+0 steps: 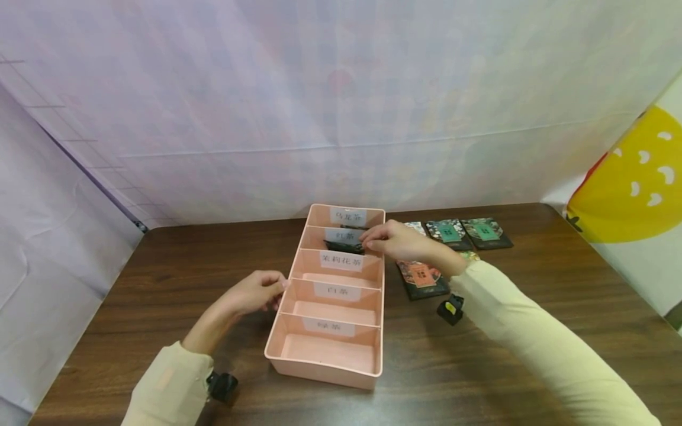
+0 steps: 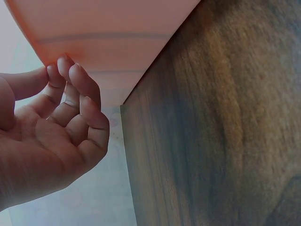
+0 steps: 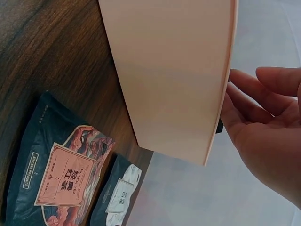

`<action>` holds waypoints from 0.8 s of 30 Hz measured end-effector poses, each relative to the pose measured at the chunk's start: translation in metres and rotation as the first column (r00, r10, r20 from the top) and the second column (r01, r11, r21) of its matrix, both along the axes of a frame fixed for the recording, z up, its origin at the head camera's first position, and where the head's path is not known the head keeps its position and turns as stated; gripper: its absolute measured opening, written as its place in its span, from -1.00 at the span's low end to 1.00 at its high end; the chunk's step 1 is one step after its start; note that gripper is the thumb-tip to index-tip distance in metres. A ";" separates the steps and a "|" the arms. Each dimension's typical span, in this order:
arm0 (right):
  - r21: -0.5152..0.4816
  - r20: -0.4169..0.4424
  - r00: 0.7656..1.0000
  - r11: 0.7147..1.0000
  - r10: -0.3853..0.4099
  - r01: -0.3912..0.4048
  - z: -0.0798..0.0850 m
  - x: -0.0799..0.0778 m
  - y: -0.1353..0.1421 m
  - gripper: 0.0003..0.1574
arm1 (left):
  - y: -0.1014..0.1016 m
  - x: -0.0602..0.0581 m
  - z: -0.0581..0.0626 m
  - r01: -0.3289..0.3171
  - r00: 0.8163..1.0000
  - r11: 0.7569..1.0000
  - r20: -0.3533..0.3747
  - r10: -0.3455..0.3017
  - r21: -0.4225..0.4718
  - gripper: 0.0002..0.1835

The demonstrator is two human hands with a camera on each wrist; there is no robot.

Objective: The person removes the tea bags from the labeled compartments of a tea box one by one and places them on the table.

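A long pink divided box (image 1: pixel 330 349) stands on the table, with a white Chinese label in each compartment. My left hand (image 1: pixel 259 291) pinches its left rim between thumb and fingertips, other fingers curled loosely beside the wall. My right hand (image 1: pixel 396 239) reaches over the right rim at the second compartment from the back, labelled 红茶. A dark tea packet (image 1: pixel 343 247) lies in that compartment, by the right fingertips. In the right wrist view the thumb stands apart from the other fingers, whose tips the rim hides. Another dark packet (image 1: pixel 354 227) shows in the rearmost compartment.
Right of the box lie a tea packet with a coral label (image 3: pixel 66 174), one with a white label (image 3: pixel 120 195), one with a teal label (image 1: pixel 450 232) and one with a green label (image 1: pixel 486 232). A pale curtain (image 1: pixel 240 106) hangs behind the wooden table (image 1: pixel 176 260).
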State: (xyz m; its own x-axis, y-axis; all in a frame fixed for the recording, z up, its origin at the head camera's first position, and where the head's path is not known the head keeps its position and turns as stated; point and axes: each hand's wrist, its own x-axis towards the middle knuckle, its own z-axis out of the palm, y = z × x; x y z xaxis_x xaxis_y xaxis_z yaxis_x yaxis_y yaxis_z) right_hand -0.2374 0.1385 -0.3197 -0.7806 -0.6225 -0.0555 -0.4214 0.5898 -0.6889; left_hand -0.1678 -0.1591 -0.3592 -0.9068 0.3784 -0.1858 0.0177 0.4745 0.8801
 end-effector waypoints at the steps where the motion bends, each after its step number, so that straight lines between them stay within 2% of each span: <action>1: 0.006 -0.010 1.000 1.000 0.000 0.000 0.000 0.000 -0.001 -0.69 | 0.000 0.000 0.000 0.000 1.000 1.000 0.000 0.000 0.000 -0.77; 17: 0.045 -0.011 1.000 0.999 -0.011 0.011 -0.003 0.001 -0.003 -0.67 | 0.000 -0.001 0.000 0.002 1.000 1.000 0.006 -0.002 0.002 -0.77; 24: 0.035 -0.040 0.999 0.999 -0.014 0.016 -0.005 0.002 -0.004 -0.68 | 0.000 0.001 0.001 -0.001 1.000 1.000 0.011 0.001 0.008 -0.77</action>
State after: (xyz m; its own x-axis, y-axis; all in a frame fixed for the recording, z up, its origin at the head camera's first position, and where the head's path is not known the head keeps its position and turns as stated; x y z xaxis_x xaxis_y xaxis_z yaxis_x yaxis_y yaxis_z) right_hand -0.2354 0.1349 -0.3249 -0.7920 -0.6088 -0.0460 -0.4387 0.6198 -0.6508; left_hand -0.1668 -0.1590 -0.3579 -0.9052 0.3787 -0.1928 0.0072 0.4674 0.8840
